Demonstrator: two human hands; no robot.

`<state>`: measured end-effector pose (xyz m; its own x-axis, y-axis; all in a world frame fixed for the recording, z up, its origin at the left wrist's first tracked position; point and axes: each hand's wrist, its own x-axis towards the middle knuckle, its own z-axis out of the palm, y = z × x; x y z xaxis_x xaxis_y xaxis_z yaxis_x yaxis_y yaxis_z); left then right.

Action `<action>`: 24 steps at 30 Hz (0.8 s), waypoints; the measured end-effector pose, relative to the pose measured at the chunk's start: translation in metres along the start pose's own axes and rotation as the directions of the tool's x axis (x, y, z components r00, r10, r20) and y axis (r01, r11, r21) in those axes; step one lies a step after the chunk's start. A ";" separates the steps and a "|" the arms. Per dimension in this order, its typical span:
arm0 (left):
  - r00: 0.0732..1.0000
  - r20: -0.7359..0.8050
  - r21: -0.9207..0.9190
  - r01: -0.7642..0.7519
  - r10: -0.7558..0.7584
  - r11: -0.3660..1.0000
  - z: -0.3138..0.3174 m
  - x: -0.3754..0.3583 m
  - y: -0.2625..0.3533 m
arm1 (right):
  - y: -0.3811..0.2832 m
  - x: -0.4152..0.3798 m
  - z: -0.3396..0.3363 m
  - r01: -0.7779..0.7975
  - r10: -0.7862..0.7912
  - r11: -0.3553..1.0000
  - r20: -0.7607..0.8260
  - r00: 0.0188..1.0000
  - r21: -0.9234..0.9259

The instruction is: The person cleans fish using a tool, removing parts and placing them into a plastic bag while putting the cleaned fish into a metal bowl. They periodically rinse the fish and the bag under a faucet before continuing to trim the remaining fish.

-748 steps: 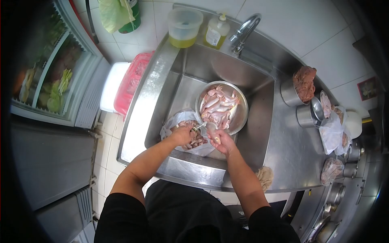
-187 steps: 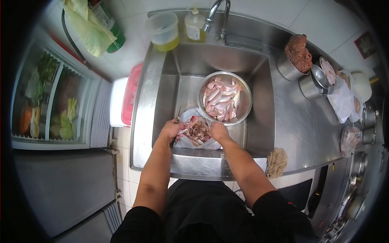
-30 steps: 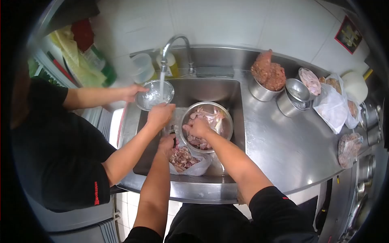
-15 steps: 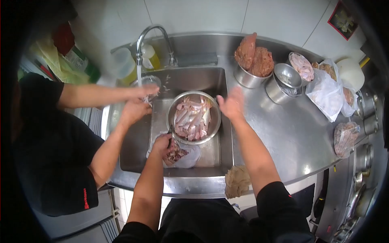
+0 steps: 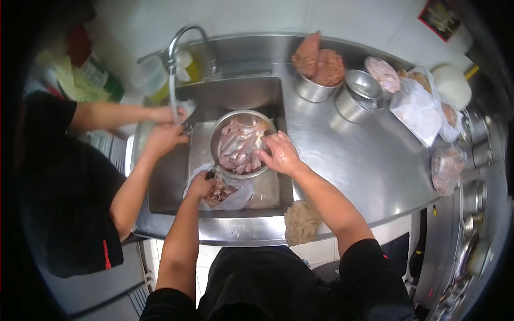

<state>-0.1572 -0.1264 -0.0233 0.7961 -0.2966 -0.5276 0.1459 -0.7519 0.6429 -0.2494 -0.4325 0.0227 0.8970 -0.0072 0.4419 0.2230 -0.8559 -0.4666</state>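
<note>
A round metal bowl (image 5: 215,140) of small whole-looking fish (image 5: 241,145) stands in the sink (image 5: 267,199). My right hand (image 5: 282,154) reaches over the bowl's right rim, thumb and fingers apart, fingertips at the fish. My left hand (image 5: 201,185) is closed around a dark-handled tool (image 5: 211,174), at the bowl's lower left; its kind is mostly hidden. Just under that hand lies a white plastic bag (image 5: 243,197), its mouth spread, with reddish scraps (image 5: 220,190) inside.
At left a co-worker's hands (image 5: 166,140) are under the running tap (image 5: 171,64). Metal pots (image 5: 316,92) with reddish meat, bagged food (image 5: 417,115) and a meat bag (image 5: 447,168) line the counter's right. A brown cloth (image 5: 301,222) hangs over the front edge.
My right hand has come down and left from beside the bowl onto its rim and the fish. My left hand stays by the bag with the tool. The whole view has shifted slightly.
</note>
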 end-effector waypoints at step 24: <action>0.576 0.260 0.299 -0.811 0.775 0.503 -0.105 0.080 0.052 | -0.115 -0.067 0.064 -0.625 0.625 0.778 0.175 0.761 -0.061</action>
<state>-0.0244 -0.1272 0.0259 0.4190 -0.9066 0.0501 -0.7477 -0.3133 0.5855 -0.3103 -0.3010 -0.0022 0.8886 -0.4497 -0.0900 -0.4106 -0.6927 -0.5930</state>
